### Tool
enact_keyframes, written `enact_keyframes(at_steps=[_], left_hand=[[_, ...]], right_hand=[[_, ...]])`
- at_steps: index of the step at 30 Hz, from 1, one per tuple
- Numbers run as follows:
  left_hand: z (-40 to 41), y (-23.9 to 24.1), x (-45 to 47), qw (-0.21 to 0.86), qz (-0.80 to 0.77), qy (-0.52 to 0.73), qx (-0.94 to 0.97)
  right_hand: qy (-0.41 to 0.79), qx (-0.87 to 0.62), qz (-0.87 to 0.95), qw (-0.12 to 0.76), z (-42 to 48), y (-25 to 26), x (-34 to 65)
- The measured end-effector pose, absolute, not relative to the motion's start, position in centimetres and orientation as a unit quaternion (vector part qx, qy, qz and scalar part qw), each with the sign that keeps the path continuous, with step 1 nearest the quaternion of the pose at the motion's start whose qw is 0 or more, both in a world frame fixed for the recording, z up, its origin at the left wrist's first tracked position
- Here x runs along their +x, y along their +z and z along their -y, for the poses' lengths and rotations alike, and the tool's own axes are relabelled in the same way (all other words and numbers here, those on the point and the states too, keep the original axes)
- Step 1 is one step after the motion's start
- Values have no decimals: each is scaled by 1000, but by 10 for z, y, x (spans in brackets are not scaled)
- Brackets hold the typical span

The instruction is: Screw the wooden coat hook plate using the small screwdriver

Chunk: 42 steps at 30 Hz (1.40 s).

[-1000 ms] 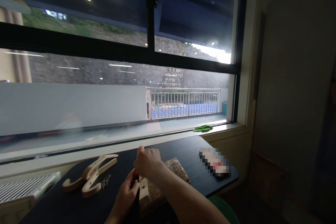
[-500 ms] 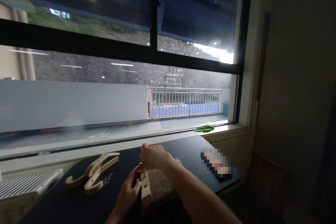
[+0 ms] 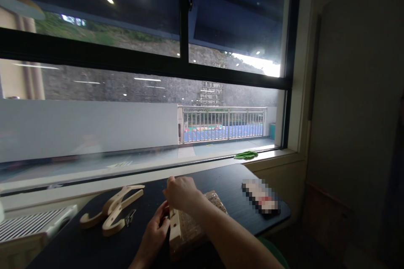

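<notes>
A pale wooden strip with holes along it stands at the left side of a brown block in clear, shiny wrapping. From the left, my left hand grips the strip, its fingers curled behind and the thumb against its edge. My right hand is closed over the strip's far end, its back turned to me. What its fingertips pinch is hidden. My right forearm crosses over the block and covers part of it.
Curved pale wooden pieces lie on the dark table at left, with small metal parts beside them. A pixelated oblong thing lies at right. A green cloth rests on the windowsill; a white radiator stands at left.
My right hand has shifted slightly left and its wrist has turned, so more of the wrapped block's far end shows. My left hand keeps its place on the strip.
</notes>
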<state>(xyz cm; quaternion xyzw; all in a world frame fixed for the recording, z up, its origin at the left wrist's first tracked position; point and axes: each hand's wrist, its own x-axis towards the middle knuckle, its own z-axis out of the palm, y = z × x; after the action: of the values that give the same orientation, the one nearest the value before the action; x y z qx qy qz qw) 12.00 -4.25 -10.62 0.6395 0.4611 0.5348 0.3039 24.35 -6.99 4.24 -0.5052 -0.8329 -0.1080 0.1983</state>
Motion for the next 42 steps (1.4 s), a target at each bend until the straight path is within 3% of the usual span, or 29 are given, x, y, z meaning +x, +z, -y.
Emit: enact_keyframes(at_steps=[15, 37, 42], left_hand=[[45, -105, 120, 308, -467, 515, 650], [42, -107, 120, 303, -466, 528, 642], [46, -102, 121, 300, -476, 518, 644]], right_hand=[[-129, -436, 872, 185, 50, 42, 254], [-75, -588, 763, 258, 55, 26, 231], [-100, -568, 794, 194, 55, 39, 231]])
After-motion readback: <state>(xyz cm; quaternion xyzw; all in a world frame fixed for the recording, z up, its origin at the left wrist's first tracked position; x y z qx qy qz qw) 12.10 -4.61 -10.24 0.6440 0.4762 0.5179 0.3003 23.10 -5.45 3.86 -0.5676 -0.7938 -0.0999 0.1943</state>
